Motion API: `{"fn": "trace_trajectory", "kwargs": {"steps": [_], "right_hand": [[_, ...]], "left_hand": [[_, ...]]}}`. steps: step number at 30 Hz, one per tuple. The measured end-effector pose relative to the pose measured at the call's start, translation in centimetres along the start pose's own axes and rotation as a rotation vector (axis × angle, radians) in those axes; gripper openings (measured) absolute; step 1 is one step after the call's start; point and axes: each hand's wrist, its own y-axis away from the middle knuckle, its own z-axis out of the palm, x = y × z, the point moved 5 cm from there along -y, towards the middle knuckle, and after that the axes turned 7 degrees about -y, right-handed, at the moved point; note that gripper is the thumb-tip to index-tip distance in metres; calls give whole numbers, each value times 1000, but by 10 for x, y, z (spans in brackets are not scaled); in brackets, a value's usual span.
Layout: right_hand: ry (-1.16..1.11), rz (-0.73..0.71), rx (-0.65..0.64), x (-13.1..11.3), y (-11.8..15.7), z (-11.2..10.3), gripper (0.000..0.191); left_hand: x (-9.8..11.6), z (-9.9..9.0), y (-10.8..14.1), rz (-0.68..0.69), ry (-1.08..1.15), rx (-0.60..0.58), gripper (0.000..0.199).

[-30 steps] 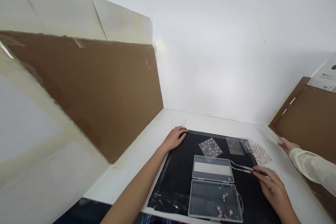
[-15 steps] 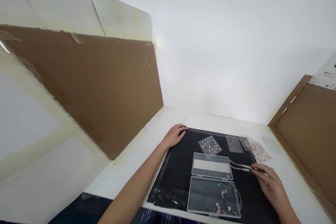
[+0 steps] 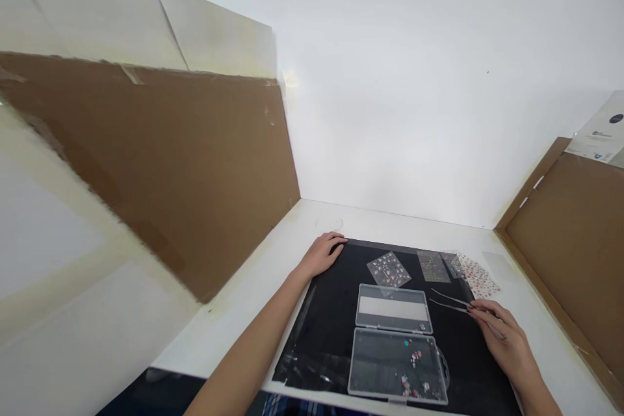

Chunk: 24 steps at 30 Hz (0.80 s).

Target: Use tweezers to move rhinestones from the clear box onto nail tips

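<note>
My right hand [image 3: 500,331] grips a pair of metal tweezers [image 3: 451,304], their tips apart and pointing left over the black mat. Nothing shows between the tips. Just left of them lies an open clear plastic case [image 3: 359,354], its lid folded back and a white strip [image 3: 392,307] inside the lid. Small coloured pieces [image 3: 414,357] are scattered in the case's right half. My left hand [image 3: 323,253] rests with its fingers stretched out on the mat's far left corner. A clear sticker sheet [image 3: 389,270] lies beyond the case.
More sticker sheets [image 3: 433,266] lie at the mat's far right, one with red dots [image 3: 480,276] on the white table. Cardboard panels stand at left [image 3: 195,162] and right [image 3: 575,227]. A white wall [image 3: 400,110] closes off the back.
The tweezers' tips have moved up and a little right, away from the case lid, and spread wider. My left hand stays at the mat's corner. The view has shifted slightly.
</note>
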Motion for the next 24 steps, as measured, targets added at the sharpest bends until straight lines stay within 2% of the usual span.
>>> {"fn": "trace_trajectory", "kwargs": {"steps": [13,18,24], "right_hand": [[20,180,29,13,10,3,29],[24,246,37,17,13,9,37],[3,283,15,12,-6,19,34]], "left_hand": [[0,1,0,4,-14,-1,36],[0,1,0,5,-19,-2,37],[0,1,0,11,-20,4,37]]}}
